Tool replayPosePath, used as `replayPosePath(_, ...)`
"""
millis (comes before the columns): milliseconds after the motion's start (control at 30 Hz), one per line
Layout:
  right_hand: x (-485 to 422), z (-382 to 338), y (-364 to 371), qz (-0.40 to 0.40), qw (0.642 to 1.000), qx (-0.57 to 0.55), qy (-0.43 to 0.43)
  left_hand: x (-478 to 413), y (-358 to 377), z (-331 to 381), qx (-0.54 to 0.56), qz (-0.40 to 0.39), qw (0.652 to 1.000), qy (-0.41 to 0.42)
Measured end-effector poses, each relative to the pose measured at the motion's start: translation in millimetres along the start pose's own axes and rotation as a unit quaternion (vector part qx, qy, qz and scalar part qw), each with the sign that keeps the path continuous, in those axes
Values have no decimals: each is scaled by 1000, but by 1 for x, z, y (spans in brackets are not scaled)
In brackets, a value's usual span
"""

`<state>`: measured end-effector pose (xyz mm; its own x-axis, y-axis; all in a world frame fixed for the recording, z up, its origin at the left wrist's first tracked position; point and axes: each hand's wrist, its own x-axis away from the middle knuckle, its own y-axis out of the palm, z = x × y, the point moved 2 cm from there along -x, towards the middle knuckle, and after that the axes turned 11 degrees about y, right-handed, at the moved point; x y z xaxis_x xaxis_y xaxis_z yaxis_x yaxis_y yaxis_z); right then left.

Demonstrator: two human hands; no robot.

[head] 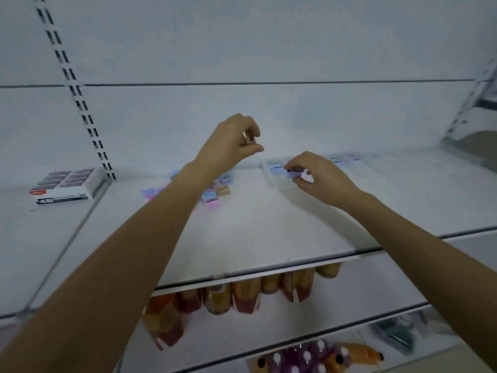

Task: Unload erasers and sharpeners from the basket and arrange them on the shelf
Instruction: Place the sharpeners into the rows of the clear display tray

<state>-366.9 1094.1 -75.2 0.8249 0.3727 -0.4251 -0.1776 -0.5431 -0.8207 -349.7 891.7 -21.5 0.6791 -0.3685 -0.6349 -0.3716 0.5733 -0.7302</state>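
Erasers in a box (67, 184) sit at the left of the shelf (269, 232), with a loose pastel heap (215, 191) further right. The left hand (231, 141) pinches a small piece (250, 138) above the heap. The right hand (320, 179) pinches a second piece (293, 172) at a clear tray (269, 164). Both look light and rigid, probably best pinched across their long sides

Lower shelves, as I view them: amber bottles (243, 294), purple bottles (301, 358). Upper left: slotted rail (80, 103).
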Motion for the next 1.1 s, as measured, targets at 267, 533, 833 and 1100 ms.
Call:
replayPosePath(267,26,81,-30,-16,999,-27,17,-29,83,47,10,-53,998,-40)
replayPosePath(533,16,86,-26,-30,998,-47,-19,-42,90,33,-49,-65,994,-79)
replayPosePath(833,-24,84,-16,14,998,-58,-3,-36,91,-1,-12,-32,998,-56)
replayPosePath(1100,-53,84,8,26,994,-103,3,-30,107,-4,-5,-7,995,-96)
